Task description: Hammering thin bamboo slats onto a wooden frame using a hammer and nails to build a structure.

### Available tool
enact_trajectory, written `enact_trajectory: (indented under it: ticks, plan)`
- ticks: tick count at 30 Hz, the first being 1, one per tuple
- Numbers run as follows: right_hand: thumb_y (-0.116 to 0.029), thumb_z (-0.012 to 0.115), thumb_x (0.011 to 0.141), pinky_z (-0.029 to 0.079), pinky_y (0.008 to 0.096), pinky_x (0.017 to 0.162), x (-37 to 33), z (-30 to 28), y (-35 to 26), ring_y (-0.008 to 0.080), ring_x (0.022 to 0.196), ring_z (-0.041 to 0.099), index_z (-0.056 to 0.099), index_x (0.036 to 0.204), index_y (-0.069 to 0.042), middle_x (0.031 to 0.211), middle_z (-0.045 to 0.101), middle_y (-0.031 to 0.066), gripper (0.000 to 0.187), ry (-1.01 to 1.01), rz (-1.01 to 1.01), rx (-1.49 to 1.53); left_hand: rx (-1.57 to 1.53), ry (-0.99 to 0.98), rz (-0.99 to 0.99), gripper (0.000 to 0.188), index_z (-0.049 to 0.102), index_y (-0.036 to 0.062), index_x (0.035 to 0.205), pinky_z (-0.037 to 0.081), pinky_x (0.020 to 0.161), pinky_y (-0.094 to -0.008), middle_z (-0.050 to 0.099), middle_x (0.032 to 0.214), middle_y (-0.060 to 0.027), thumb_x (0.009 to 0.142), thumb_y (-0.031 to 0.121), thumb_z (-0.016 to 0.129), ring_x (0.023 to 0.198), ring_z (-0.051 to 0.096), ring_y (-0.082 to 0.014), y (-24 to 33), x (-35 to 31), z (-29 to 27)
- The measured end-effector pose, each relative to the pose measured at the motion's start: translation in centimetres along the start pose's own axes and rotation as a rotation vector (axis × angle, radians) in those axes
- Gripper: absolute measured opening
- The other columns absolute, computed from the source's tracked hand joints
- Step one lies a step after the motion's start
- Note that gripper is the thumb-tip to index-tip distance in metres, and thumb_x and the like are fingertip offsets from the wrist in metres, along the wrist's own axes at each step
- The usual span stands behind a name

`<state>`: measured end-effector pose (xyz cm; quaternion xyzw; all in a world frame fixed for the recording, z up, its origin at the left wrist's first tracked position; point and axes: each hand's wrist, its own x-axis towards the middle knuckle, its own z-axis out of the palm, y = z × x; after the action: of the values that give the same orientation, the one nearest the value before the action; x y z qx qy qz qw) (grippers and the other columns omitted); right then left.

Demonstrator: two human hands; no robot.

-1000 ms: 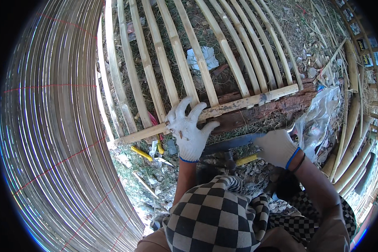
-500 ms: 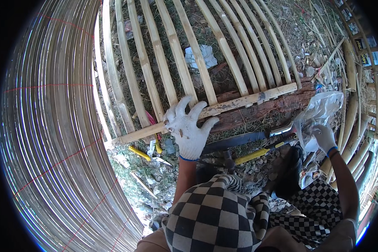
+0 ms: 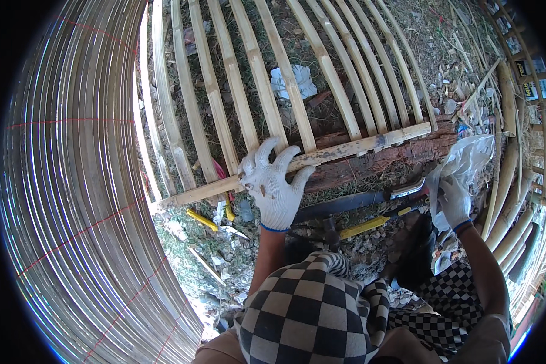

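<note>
My left hand, in a white knit glove with a blue cuff, lies with fingers spread over the crosspiece of a bamboo slat frame. Its fingertips reach onto the slats. At the right, my gloved right hand is inside the mouth of a clear plastic bag. The plastic and the curl of the hand hide its fingers and whatever the bag contains. Between the hands lie a long dark blade and a hammer with a yellow handle.
A dark, rough timber lies beneath the frame's near edge. A tall bamboo slat panel tied with red string takes up the left side. Bamboo poles lie at the far right. A yellow-handled tool rests on littered ground.
My right hand has moved slightly left and down, deeper into the plastic bag, and the bag has shifted around it. My left hand stays on the crosspiece.
</note>
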<state>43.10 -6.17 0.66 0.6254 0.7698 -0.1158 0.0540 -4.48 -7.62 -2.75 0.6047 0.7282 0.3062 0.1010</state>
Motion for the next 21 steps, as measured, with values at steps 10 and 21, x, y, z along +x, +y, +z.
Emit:
enact_trajectory:
  ticks: [10, 21]
  plan:
    - [-0.027, 0.073, 0.097, 0.058, 0.0449, 0.078, 1.9, -2.1, 5.1, 0.0373, 0.086, 0.075, 0.078, 0.112, -0.012, 0.093, 0.076, 0.0157, 0.021, 0.233, 0.294, 0.083, 0.052, 0.001, 0.015, 0.058, 0.080, 0.0206, 0.119, 0.039, 0.110, -0.0522, 0.061, 0.143, -0.0048, 0.067, 0.037, 0.099, 0.134, 0.047, -0.0359, 0.8, 0.2, -0.2]
    - [-0.033, 0.074, 0.090, 0.061, 0.0436, 0.084, 2.6, 1.6, 2.3, 0.0357, 0.090, 0.079, 0.085, 0.109, -0.012, 0.100, 0.081, 0.0153, 0.031, -0.140, 0.329, 0.183, 0.059, 0.010, 0.043, 0.057, 0.079, 0.0218, 0.119, 0.040, 0.112, -0.0539, 0.061, 0.142, -0.0061, 0.067, 0.034, 0.099, 0.133, 0.050, -0.0370, 0.7, 0.1, 0.1]
